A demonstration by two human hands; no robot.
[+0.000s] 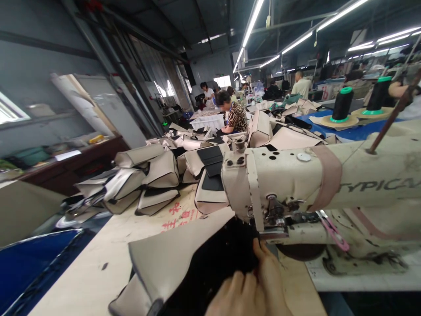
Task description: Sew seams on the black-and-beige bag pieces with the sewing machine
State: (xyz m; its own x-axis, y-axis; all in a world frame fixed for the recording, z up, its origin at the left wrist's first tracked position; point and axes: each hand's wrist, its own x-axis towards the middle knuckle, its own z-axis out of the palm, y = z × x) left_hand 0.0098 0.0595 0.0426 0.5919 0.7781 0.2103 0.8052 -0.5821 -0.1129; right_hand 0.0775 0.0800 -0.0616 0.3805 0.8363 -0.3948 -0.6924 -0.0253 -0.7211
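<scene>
A beige, leather-like piece with dark edging and a black inner side (pixel 171 250) lies spread out at the sewing machine (pixel 283 175), its far edge close to the presser foot. Low in the view, my left hand (pixel 235 296) is closed on the black side, its fingers curled and slightly blurred. Just beside it, my right hand (pixel 269 274) pinches the edge of the same piece, fingertips close under the machine head. Part of the grip of both hands is hidden. Pink-handled thread snips (pixel 335 232) rest against the machine's lower arm.
Several beige sewn pieces (pixel 161 169) are heaped behind the wooden tabletop (pixel 82 267). A blue-lined container (pixel 36 263) stands at the left. Two black thread cones (pixel 342 104) are behind the machine. Farther back, a person in a patterned top (pixel 237 117) sits by a white crate (pixel 208 123).
</scene>
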